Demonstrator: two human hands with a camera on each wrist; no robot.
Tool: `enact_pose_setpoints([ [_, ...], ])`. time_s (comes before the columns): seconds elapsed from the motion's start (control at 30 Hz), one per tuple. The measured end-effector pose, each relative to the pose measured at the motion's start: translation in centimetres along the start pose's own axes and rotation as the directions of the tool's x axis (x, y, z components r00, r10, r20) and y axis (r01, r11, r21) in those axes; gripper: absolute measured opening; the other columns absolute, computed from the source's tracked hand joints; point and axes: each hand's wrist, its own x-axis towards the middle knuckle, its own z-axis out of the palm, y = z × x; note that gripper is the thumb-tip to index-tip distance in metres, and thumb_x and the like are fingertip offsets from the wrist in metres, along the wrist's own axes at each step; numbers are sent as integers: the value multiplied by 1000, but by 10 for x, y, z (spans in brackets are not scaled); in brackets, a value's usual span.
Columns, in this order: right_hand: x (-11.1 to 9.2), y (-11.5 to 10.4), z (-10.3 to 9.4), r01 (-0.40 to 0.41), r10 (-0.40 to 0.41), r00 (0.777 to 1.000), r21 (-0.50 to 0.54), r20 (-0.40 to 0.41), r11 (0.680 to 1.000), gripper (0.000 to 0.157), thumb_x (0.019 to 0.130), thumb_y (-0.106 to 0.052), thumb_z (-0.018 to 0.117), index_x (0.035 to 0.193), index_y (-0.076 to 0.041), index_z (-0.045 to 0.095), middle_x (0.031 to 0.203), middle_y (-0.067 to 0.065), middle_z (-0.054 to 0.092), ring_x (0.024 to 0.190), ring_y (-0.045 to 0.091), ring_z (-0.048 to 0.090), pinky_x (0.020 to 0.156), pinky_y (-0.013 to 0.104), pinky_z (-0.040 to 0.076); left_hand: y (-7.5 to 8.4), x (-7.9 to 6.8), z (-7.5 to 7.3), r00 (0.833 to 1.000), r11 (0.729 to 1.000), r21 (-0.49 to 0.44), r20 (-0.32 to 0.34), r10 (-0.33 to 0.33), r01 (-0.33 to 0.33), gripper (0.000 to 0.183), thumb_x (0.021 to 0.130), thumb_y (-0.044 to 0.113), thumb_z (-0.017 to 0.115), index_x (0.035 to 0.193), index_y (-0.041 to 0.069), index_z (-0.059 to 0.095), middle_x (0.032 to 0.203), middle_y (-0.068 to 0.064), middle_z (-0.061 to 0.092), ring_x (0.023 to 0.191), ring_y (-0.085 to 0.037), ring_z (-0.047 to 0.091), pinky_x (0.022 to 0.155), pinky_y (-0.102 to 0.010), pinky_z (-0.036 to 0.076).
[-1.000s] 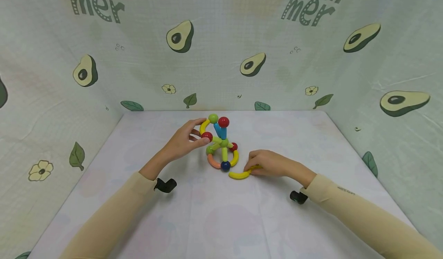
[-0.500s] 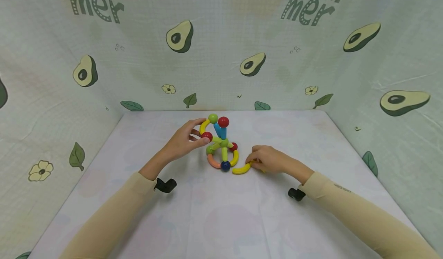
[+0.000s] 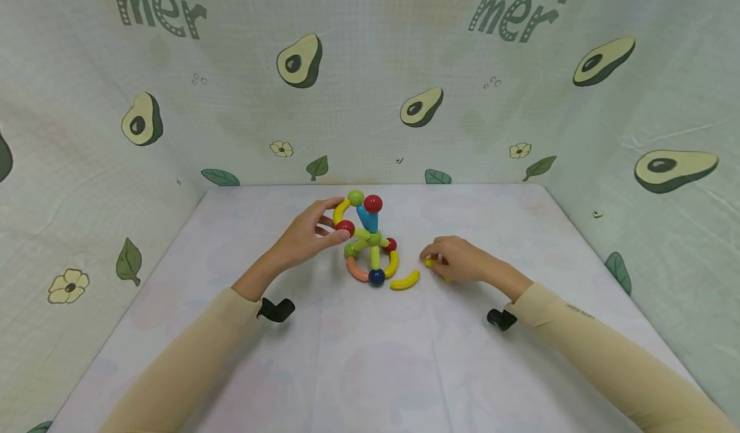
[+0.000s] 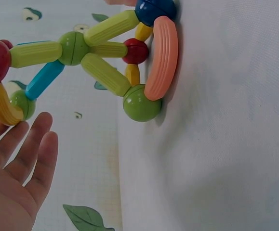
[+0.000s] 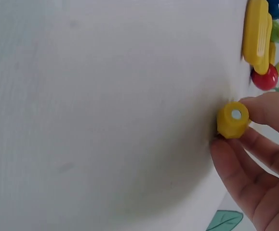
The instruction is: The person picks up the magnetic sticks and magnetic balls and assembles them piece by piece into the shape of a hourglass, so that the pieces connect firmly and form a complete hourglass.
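Note:
A model of magnetic balls and sticks (image 3: 375, 257) stands at the table's middle. Its base joins green, dark blue and red balls with curved sticks, and blue sticks rise toward a red ball (image 3: 373, 203). My left hand (image 3: 309, 237) steadies its left side, thumb on another red ball (image 3: 345, 229) and fingers at a yellow curved stick (image 4: 4, 107). To the right, my right hand (image 3: 459, 259) pinches a second yellow curved stick (image 5: 233, 120), close over the table, its silver magnet end showing. A loose yellow curved stick (image 3: 405, 281) lies between model and right hand.
The table (image 3: 381, 369) has a pale cloth. Behind and beside it hang sheets (image 3: 358, 118) printed with avocados and leaves. Black wrist cameras sit under the left (image 3: 276, 309) and right (image 3: 501, 319) sleeves.
The right hand has drawn back up and to the right with its yellow curved stick, away from the other, which now lies alone nearer the model. The left hand has stayed in place.

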Motion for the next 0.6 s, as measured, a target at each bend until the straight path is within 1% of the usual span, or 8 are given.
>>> enact_pose_setpoints([
  [0.13,-3,5,-4,-48,48,999,6,23,999,26,98,-7,74,123,-5,76,102,4,72,80,13,59,71,26,54,1,0,0,1000,1000,0,1,-3,3,80,98,45,76,164,21,38,161,-9,45,123,-29,62,103,-49,57],
  [0.23,-5,7,-6,-77,76,996,2,36,997,22,98,-9,75,120,-6,78,95,0,71,81,13,60,73,27,54,1,0,0,1000,1000,-2,0,-3,3,80,98,45,76,164,21,38,161,-9,45,123,-29,62,104,-50,57],
  [0.3,-6,9,-6,-75,75,997,2,34,997,19,98,-9,75,116,-7,79,92,-1,70,80,12,60,74,28,54,1,0,0,1000,1000,-5,0,-1,1,80,98,45,76,164,21,38,161,-9,45,123,-29,62,104,-51,57],
  [0.47,-5,7,-11,-60,59,998,18,8,998,16,97,-8,77,112,-8,79,92,-1,71,80,13,61,75,30,55,0,0,0,1000,1000,-8,0,1,-1,80,98,44,76,164,21,38,161,-9,45,122,-29,62,104,-51,56],
  [0.6,1,1,-22,-55,58,996,53,-60,997,20,97,-8,77,117,-7,78,98,2,73,83,15,64,75,30,57,1,0,0,1000,1000,-10,1,2,-2,80,98,44,76,164,20,38,161,-9,45,122,-29,62,104,-50,57],
])
